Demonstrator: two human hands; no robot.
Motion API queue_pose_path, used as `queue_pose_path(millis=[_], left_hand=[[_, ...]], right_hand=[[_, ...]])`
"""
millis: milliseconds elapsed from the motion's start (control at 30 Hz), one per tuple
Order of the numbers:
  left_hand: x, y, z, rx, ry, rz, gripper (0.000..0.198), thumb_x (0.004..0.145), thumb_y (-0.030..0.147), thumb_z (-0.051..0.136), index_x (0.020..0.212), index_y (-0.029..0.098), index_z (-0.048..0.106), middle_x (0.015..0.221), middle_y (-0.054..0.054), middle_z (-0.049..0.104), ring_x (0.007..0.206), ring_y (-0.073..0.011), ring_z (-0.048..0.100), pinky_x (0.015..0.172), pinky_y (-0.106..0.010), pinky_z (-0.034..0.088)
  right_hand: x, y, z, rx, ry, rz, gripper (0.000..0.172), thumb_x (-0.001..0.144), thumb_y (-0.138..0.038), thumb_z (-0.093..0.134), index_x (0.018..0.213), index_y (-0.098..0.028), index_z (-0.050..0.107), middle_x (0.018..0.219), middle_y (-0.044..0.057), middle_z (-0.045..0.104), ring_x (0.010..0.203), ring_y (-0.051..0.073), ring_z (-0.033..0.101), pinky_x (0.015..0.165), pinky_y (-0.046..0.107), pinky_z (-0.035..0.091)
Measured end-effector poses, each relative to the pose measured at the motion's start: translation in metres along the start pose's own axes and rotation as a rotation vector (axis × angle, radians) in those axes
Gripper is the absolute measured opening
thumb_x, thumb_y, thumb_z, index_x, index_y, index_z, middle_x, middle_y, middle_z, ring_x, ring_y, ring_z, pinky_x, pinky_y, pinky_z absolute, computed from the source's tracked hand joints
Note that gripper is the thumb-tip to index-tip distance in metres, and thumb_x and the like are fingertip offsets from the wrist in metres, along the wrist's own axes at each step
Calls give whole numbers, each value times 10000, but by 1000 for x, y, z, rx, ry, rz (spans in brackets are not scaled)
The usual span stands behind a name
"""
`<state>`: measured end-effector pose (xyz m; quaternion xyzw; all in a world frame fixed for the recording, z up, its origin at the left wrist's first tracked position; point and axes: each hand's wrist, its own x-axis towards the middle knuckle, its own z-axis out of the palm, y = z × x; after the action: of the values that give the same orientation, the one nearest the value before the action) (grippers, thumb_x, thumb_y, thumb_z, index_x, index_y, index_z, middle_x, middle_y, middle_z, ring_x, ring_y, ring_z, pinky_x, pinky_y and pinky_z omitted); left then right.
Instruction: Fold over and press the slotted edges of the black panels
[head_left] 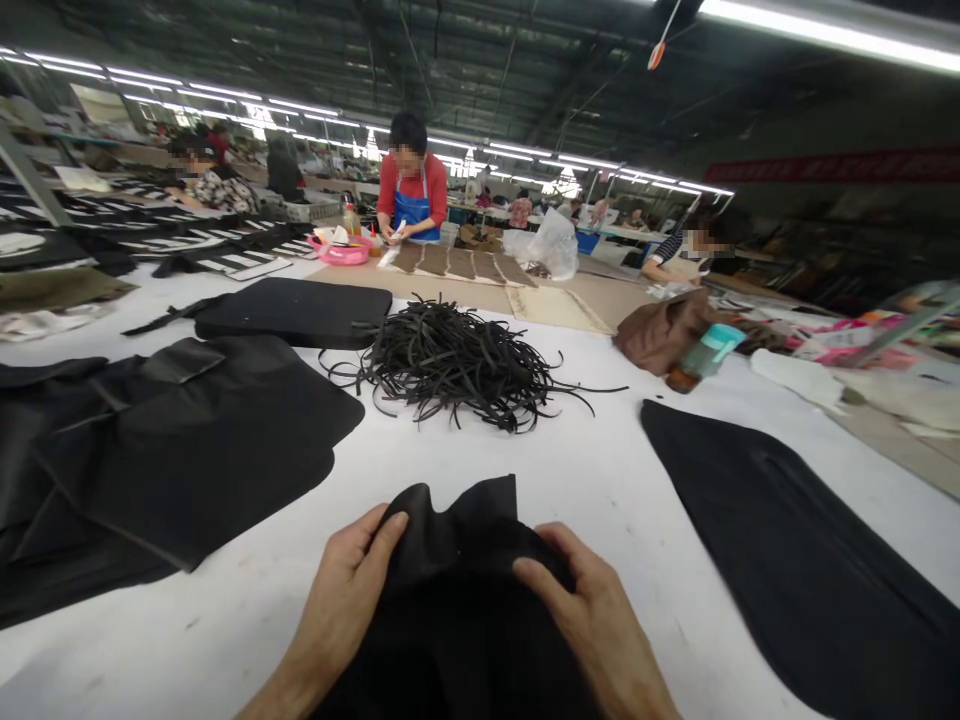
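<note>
Both of my hands grip one black sheet of leather-like material [465, 620] at the near edge of the white table [247, 625]. My left hand [349, 575] pinches its left side between thumb and fingers. On the right side, my right hand [589, 595] holds it the same way, thumb on top. Between the hands the far edge of the sheet bends up in folds. Its lower part runs out of view below. A tangled heap of thin black strips [465, 360] lies on the table beyond my hands.
Black panels [165, 440] overlap on the left, and a black padded slab [292, 310] lies behind them. At right rests a long black panel [795, 550]. A teal-lidded bottle [705, 355] stands by brown fabric [660, 330]. A person in a red top [412, 185] works across the table.
</note>
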<state>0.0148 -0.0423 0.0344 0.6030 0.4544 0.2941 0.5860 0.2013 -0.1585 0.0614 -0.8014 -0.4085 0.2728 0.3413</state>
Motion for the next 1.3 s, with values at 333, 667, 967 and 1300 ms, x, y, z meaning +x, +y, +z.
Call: queue_pose_path(millis=[333,667,967,1300], left_hand=[[-1,2,-1,172,127,139,317,819,465,453,709,189,562,646,22,554,669,-166,498,606,-213,391],[37,-46,-56,-33,362,26,383,735,445,576,988,161,619,907,-45,687,965,-255,583,860,-313,435],[68,-63,-64,-15,306,-164,202,756,316,534,817,146,627,672,-37,670,672,-192,645,681,-305,516],[54,-42,-51,870,497,353,435,812,306,477,1208,127,456,1353,-175,361,1214,-344,367,983,-500,306]], right_hand=[[12,-4,14,-183,219,-154,321,862,-444,379,646,-230,482,491,-52,382,480,121,339,495,239,278],[32,60,-57,-32,502,46,309,788,-492,460,645,-218,478,578,-20,487,610,161,455,582,242,351],[71,132,-56,-61,246,181,380,737,-522,427,605,-188,552,572,14,588,614,189,547,568,268,398],[54,138,-48,-660,523,75,473,866,-434,328,1159,-99,487,1027,194,596,876,316,578,727,425,431]])
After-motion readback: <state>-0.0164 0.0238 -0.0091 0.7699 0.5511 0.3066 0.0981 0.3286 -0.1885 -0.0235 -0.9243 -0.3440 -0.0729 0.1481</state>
